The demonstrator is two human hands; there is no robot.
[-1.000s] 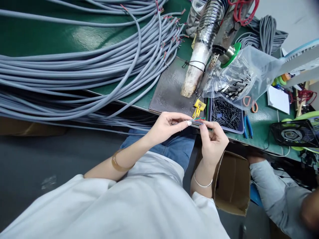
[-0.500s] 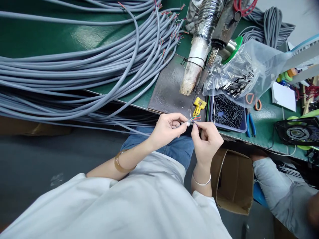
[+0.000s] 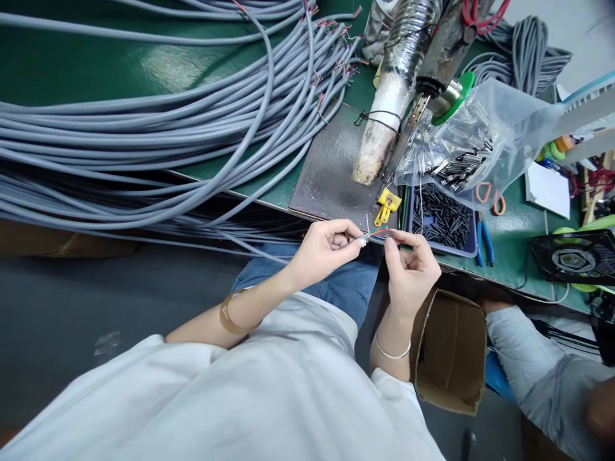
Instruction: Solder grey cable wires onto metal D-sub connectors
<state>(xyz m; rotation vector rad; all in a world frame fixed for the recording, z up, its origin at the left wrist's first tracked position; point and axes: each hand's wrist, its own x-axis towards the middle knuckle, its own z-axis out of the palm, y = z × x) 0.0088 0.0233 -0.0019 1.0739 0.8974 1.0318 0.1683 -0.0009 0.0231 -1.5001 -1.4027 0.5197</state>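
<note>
My left hand (image 3: 331, 248) is closed in a pinch around the end of a grey cable (image 3: 364, 239). From that end fans a small bunch of thin coloured wires (image 3: 378, 233), red, green and blue among them. At the tips of these wires my right hand (image 3: 410, 266) pinches with thumb and forefinger; exactly which strands it grips is too small to make out. A fine white strand (image 3: 421, 198) rises from beside the right fingers. Just beyond the hands lies a yellow wire stripper-like tool (image 3: 387, 205) on a dark plate (image 3: 331, 173).
Many grey cables (image 3: 192, 137) with stripped ends cover the left bench. A soldering iron (image 3: 408, 128), a solder spool (image 3: 451, 102) and a bag of metal connectors (image 3: 466, 147) stand beyond. A tray (image 3: 468, 251) holds black sleeves; pliers (image 3: 485, 240) lie beside it. A co-worker's sleeve (image 3: 523, 352) is at right.
My right hand has shifted rightward, a little farther from the left, and the coloured wires are more spread. A white strand now shows above the right hand. My left hand keeps its hold.
</note>
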